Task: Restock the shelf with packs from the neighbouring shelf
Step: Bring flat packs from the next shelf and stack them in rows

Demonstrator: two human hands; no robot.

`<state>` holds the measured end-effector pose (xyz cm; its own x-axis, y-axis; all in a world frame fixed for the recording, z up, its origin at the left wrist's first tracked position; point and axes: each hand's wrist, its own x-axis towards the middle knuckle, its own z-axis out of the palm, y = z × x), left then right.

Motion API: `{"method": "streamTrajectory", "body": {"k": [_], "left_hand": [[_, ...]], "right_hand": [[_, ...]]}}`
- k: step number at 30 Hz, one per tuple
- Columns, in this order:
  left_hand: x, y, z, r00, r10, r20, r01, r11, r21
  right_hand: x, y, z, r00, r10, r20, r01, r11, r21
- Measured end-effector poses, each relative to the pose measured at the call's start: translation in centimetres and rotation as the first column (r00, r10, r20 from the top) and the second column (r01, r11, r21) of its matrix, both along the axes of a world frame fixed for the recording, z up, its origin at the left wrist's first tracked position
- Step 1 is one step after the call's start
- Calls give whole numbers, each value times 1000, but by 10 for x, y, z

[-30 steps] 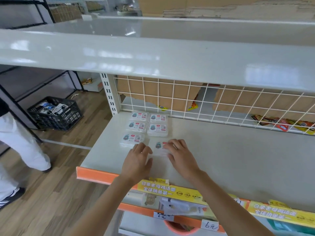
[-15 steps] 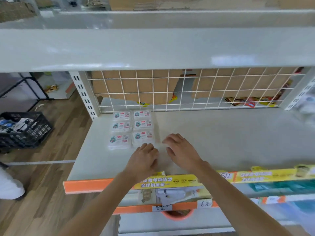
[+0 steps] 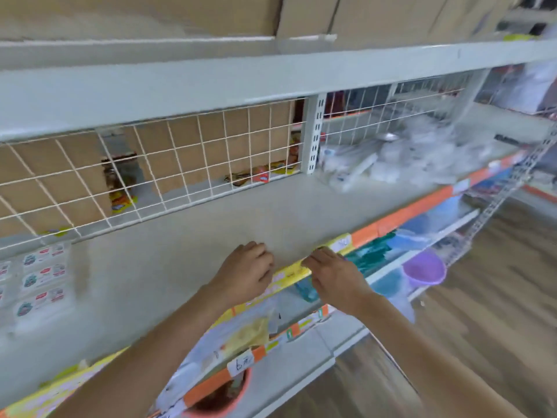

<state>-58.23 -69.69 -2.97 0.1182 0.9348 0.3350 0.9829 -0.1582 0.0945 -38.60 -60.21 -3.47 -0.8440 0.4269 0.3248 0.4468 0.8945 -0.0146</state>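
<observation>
Restocked packs point(image 3: 40, 279) in a blurred block at the far left of the shelf point(image 3: 187, 236), near the wire back; loose clear packs point(image 3: 422, 158) heaped on the neighbouring shelf point(image 3: 470, 128) to the right, well apart. Left hand point(image 3: 245, 274) and right hand point(image 3: 331, 274) at the shelf's front edge, loosely curled, holding nothing. Likely risk: slippery heap sliding off if grabbed hastily.

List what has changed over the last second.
Both hands have left the packs and drawn back toward the shelf's front edge: left hand, right hand, each holding nothing. The view swung right, bringing the neighbouring shelf's clear packs into sight. The placed packs stay in their rows.
</observation>
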Motion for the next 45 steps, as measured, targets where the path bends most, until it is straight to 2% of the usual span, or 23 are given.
{"method": "streamTrajectory", "body": {"k": [4, 8, 17, 21, 25, 29, 33, 36, 45], "left_hand": [[71, 55, -4, 995, -56, 79, 54, 998, 26], [122, 96, -8, 985, -115, 128, 120, 993, -26], [160, 199, 1, 984, -93, 154, 104, 992, -67], [153, 262, -4, 984, -26, 174, 41, 996, -80], [139, 322, -4, 970, 114, 216, -98, 992, -84], [123, 365, -6, 952, 253, 171, -240, 966, -95], [110, 379, -15, 901, 419, 114, -401, 904, -149], [105, 375, -24, 887, 451, 98, -429, 884, -187], [137, 340, -24, 833, 498, 241, -481, 867, -128]], "right_hand": [[72, 41, 7, 989, -147, -19, 146, 989, -22], [119, 68, 0, 974, -221, -49, 217, 973, -74], [154, 145, 0, 946, -312, -91, 291, 938, -188], [161, 199, -1, 951, -301, -69, 285, 942, -177], [162, 267, 13, 957, -289, -29, 279, 943, -181], [148, 332, 25, 962, -271, -23, 264, 950, -164], [125, 360, 19, 975, -222, 9, 220, 959, -181], [106, 379, 20, 981, -191, 27, 192, 957, -217], [80, 410, 13, 971, -162, 176, 193, 965, -178]]}}
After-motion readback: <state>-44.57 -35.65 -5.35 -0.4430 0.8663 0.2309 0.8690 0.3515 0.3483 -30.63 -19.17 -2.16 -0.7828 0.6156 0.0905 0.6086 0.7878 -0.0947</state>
